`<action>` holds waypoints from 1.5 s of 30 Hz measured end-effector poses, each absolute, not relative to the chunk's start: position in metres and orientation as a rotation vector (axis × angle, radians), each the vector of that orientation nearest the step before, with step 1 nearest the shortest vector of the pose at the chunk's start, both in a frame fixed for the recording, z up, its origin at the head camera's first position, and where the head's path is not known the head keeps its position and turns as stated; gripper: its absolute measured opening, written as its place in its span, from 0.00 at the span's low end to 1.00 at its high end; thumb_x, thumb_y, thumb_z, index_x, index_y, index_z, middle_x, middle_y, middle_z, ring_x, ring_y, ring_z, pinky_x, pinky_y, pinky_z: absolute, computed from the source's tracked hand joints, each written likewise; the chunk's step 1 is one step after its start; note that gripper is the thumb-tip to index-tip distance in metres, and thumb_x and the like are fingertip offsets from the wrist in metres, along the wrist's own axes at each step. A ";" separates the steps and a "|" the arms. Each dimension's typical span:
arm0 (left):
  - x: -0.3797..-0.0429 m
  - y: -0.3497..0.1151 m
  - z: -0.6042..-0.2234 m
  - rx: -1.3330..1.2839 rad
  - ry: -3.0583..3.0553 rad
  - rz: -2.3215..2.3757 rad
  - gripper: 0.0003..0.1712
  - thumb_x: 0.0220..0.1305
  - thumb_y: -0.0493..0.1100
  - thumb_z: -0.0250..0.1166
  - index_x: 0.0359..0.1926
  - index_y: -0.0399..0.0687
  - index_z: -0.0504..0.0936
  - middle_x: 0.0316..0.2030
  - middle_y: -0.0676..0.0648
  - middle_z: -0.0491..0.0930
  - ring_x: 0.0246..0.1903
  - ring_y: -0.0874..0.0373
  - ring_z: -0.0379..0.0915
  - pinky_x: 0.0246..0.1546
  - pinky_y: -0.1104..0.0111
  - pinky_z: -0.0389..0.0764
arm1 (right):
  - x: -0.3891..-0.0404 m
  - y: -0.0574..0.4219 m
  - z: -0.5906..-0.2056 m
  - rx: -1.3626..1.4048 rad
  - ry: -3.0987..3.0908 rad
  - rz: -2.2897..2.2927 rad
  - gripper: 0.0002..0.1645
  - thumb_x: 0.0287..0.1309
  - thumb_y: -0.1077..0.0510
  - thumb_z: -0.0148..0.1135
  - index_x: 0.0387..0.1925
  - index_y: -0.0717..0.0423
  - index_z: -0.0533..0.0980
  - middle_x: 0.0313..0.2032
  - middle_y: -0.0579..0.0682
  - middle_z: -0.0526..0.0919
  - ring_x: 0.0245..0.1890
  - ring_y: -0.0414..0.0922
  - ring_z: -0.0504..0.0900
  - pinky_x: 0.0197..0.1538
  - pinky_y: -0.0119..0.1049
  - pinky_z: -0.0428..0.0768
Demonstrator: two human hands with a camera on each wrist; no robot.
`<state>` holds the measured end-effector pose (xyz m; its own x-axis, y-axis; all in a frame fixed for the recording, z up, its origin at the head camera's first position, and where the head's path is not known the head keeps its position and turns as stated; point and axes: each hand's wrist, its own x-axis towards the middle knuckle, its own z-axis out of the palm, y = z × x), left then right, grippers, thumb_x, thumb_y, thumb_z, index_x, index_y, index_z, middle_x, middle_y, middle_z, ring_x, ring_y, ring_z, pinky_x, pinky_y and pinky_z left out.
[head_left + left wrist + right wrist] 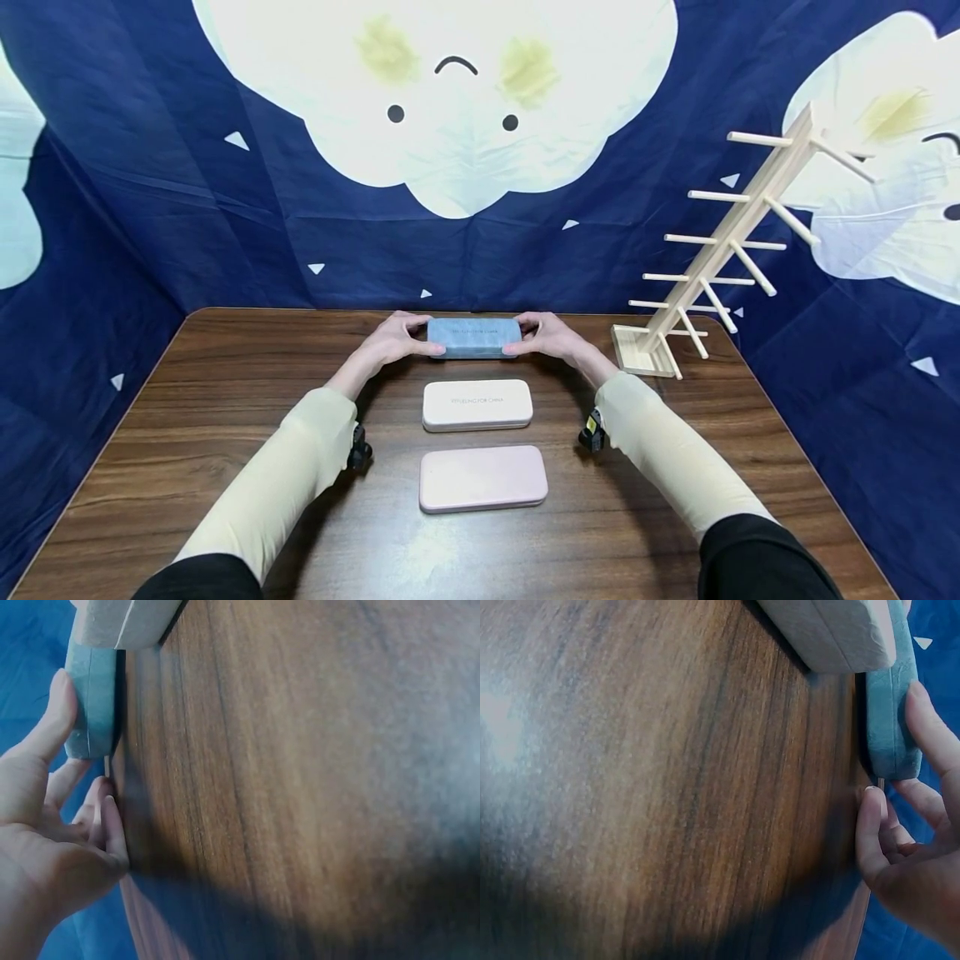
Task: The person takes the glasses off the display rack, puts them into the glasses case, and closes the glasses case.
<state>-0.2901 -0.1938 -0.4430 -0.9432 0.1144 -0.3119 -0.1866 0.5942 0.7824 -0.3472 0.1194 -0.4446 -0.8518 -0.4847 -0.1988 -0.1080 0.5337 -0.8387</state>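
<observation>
A blue glasses case with faint lettering lies at the far edge of the table. My left hand grips its left end, thumb at the front and fingers behind. At the opposite end my right hand holds it the same way. Nearer to me, a white glasses case with printed lettering lies parallel to it. Closest is a pale pink case. Both wrist views show the thumbs against the blue case, its end between thumb and fingers; its far side is hidden there.
A wooden peg rack stands at the back right of the brown table, leaning to the right in view. Behind the table hangs a dark blue cloth with white clouds. Each wrist carries a small black camera.
</observation>
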 end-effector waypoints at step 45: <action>-0.271 -0.198 -0.449 0.084 2.488 1.312 0.53 0.66 0.61 0.69 0.82 0.52 0.52 0.82 0.38 0.44 0.82 0.40 0.39 0.80 0.45 0.49 | -0.328 0.124 -0.442 -0.427 2.323 -1.312 0.47 0.61 0.59 0.72 0.77 0.58 0.61 0.67 0.63 0.71 0.66 0.57 0.72 0.71 0.47 0.70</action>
